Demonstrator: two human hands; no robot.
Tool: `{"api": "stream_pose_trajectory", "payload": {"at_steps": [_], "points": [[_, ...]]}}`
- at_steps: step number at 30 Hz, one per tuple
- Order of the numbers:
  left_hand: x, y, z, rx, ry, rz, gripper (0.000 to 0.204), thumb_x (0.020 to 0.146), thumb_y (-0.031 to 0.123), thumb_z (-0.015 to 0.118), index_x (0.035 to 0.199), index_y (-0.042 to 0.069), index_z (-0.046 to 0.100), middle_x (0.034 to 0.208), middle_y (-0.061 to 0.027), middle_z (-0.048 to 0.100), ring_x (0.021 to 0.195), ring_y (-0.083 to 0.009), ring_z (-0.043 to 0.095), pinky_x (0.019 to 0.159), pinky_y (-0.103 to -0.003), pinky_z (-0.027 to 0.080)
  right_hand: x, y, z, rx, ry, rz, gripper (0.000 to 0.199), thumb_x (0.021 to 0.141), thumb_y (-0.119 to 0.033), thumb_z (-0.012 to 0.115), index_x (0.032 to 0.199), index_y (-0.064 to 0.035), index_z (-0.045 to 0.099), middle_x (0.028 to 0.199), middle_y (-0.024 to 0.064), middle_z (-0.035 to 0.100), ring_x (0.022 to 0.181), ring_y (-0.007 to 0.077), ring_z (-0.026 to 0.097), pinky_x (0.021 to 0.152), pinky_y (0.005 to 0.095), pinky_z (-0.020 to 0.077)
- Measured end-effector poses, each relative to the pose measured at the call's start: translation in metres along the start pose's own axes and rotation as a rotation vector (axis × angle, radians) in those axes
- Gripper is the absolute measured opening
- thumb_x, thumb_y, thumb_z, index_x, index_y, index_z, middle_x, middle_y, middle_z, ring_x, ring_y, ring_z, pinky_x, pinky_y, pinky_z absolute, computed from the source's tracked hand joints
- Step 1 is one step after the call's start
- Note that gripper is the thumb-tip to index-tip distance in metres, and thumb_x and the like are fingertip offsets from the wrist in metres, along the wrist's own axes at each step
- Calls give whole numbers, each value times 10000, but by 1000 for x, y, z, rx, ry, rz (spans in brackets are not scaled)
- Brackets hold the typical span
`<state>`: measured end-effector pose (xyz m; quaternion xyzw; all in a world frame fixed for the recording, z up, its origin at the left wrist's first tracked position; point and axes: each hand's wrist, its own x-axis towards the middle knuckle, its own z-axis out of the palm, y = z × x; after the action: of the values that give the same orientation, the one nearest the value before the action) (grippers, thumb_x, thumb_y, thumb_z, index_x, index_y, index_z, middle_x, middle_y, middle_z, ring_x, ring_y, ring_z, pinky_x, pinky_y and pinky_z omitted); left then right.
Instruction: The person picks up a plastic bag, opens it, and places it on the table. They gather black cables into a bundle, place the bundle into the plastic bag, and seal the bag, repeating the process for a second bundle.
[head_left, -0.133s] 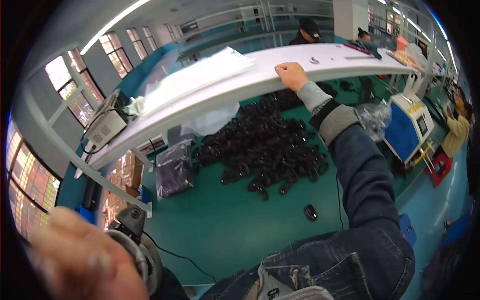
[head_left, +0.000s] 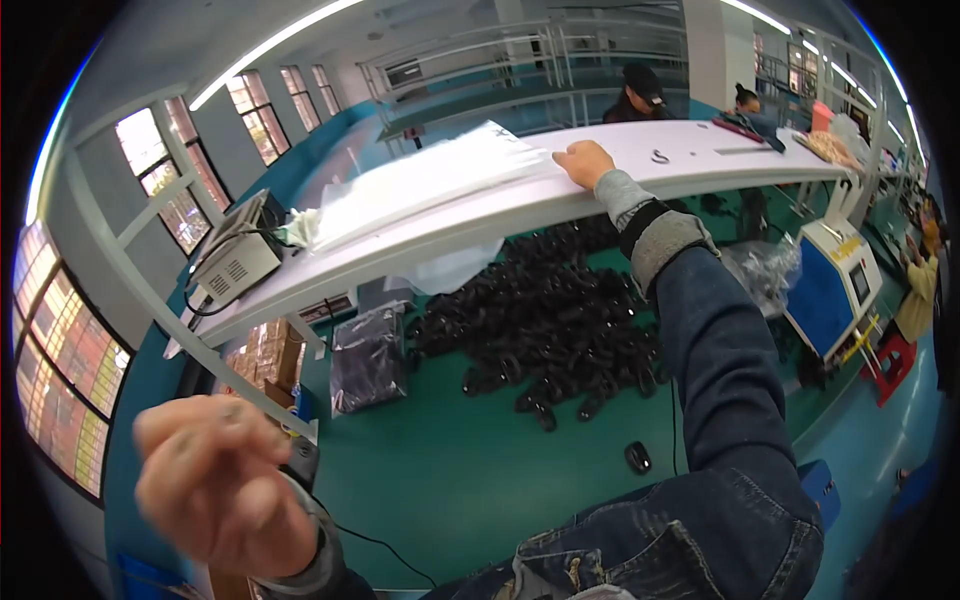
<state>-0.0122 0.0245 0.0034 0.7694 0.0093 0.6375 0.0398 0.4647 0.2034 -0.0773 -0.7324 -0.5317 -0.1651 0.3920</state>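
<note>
My right hand [head_left: 585,164] reaches over the white shelf [head_left: 480,212] with its fingers curled closed. Its fingertips are beside the right end of a stack of clear plastic sheets or bags [head_left: 420,175]; whatever they pinch is too small to make out. At the lower left, my left hand [head_left: 220,485] is raised, slightly blurred, its fingers bent inward and nothing visible in them. Below the shelf, a heap of glossy black rounded pieces [head_left: 560,340], resembling computer mice, covers part of the green tabletop [head_left: 450,480]. One similar black piece [head_left: 638,458] lies apart near my body.
A grey box-shaped device [head_left: 238,268] with cables stands at the shelf's left end. Below are a bagged dark stack [head_left: 368,360] and brown cartons [head_left: 265,352]. A blue-and-white machine [head_left: 830,285] stands right. Other people, one in a black cap [head_left: 640,95], are beyond the shelf and at right.
My left hand has risen and moved right, coming more fully into view. My right hand is now closer to the end of the plastic stack. The whole view has shifted slightly.
</note>
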Motion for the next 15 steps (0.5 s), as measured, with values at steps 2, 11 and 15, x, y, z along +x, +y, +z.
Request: {"api": "stream_pose_trajectory", "payload": {"at_steps": [2, 11, 15], "points": [[-14, -18, -3, 8, 3, -76, 247, 859, 173, 601, 1005, -15, 534, 863, -141, 502, 595, -131, 493, 518, -212, 417, 22, 1, 9, -71, -115, 48, 320, 768, -333, 616, 780, -21, 685, 761, 179, 656, 748, 304, 627, 712, 360, 486], [-70, -71, -10, -145, 70, -446, 199, 855, 67, 590, 1017, -38, 544, 855, -106, 519, 633, -104, 502, 565, -199, 420, 29, -13, -20, 437, 187, 95, 188, 784, -182, 632, 753, 0, 660, 654, 94, 635, 656, 156, 634, 552, 299, 475], [-79, -88, 13, -227, 75, -511, 190, 859, 45, 581, 1023, -46, 550, 839, -89, 537, 642, -95, 505, 573, -195, 420, 36, 32, -40, 245, 128, 341, 171, 821, -185, 620, 796, -19, 651, 647, 50, 609, 674, 133, 637, 499, 270, 456]]}}
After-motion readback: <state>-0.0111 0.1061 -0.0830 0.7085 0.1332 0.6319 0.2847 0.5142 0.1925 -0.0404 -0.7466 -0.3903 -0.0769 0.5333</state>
